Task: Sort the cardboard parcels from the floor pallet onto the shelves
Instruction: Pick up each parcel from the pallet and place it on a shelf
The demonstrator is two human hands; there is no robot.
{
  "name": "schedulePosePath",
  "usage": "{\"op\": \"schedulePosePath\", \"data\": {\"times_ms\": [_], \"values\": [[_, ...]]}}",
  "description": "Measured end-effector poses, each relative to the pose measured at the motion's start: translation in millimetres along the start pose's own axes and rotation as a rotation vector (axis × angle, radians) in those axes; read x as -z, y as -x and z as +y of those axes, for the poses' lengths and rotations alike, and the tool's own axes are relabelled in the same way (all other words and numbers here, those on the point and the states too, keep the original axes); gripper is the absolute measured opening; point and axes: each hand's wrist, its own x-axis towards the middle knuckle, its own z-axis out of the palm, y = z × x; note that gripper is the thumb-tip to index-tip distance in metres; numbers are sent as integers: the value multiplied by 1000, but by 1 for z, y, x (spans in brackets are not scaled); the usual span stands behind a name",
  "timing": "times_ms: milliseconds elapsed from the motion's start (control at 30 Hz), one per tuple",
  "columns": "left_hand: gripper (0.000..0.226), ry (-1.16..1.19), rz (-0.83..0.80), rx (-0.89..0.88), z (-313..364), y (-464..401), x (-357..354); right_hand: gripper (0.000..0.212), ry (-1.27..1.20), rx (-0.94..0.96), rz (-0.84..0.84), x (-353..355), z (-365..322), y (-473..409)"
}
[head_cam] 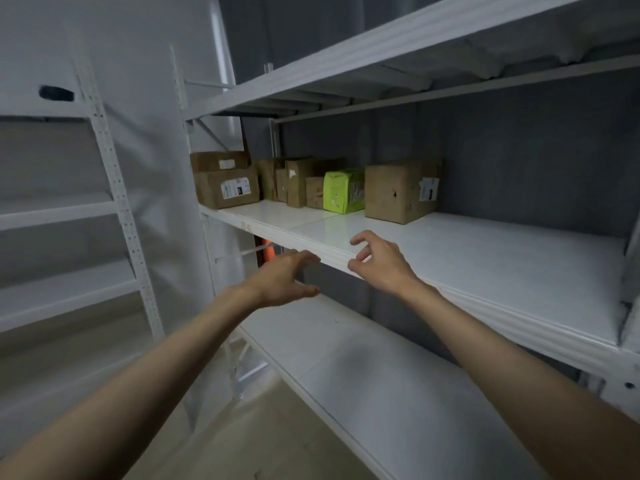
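Several cardboard parcels stand in a row at the back left of the white middle shelf (485, 258). Furthest right is a brown box (398, 194) with a label on its side. Beside it lies a bright green parcel (341, 190), then small brown parcels (294, 183) and two stacked boxes (225, 181) at the left end. My left hand (285, 278) hovers just in front of the shelf's front edge, fingers loosely spread, holding nothing. My right hand (379, 261) is over the front edge, fingers loosely curled and empty. No pallet shows.
A bare lower shelf (381, 375) runs below my arms and an upper shelf (346, 60) overhead. Another white rack (69, 209) stands to the left. Something orange (268, 249) shows behind the shelf edge. Pale floor (242, 445) lies below.
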Motion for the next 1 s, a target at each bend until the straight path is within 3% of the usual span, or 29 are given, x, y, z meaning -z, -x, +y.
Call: {"op": "schedulePosePath", "data": {"times_ms": [333,533,733,1000], "values": [[60,160,31,-61,-39,-116,-25,49,85,-132,57,-5,44,-78],[76,302,39,-110,-56,-210,-44,62,89,-266,128,3,74,-134],[87,374,-61,-152,-78,-316,-59,69,69,-403,210,11,96,-193],[94,664,-128,-143,-82,-435,-72,82,-43,-556,285,12,121,-250]]}}
